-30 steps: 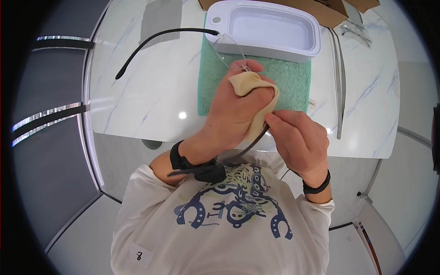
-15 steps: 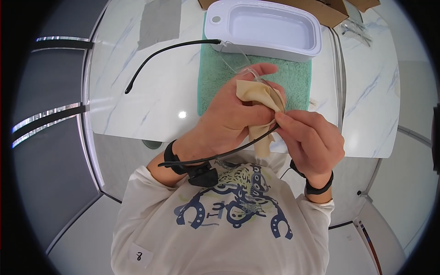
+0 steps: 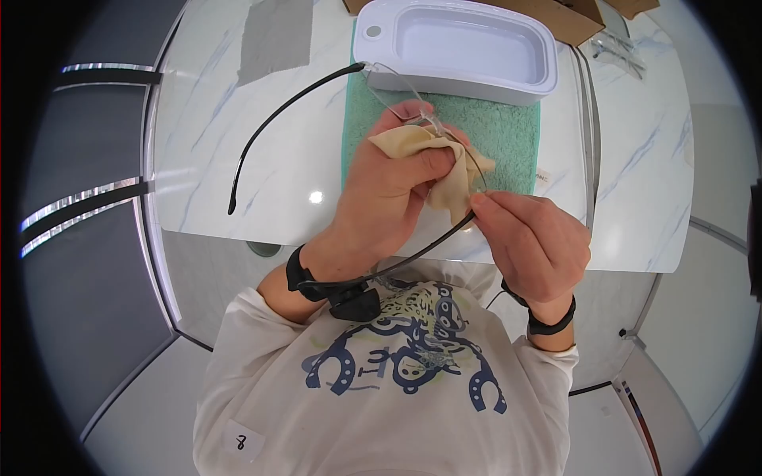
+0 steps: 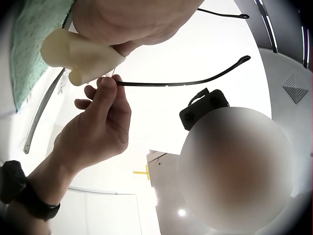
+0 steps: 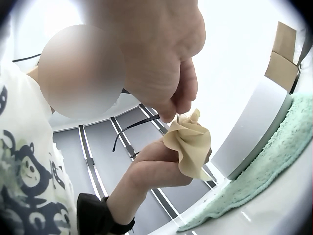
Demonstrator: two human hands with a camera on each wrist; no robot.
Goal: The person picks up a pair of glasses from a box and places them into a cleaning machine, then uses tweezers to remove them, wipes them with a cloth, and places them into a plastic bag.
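Note:
A pair of glasses with thin clear rims and black temples is held in the air over the table's front part. My left hand grips a cream cloth folded around the lens nearer my right hand, its thumb pressing on the cloth. With thumb and forefinger, my right hand pinches the black temple close to its hinge. That temple runs back over the left wrist. The other lens sticks out bare past the left fingers. In the right wrist view the bunched cloth hides most of the wrapped lens.
Beyond the hands, a white basin-like device stands on a green towel. A grey cloth lies at the back left. Cardboard boxes, a clear bag and a long grey strip are to the right.
The glasses have turned, and the free temple's tip has swung toward my body. The cloth has shifted and opened out around the left thumb. My right hand has moved slightly right, still pinching the temple.

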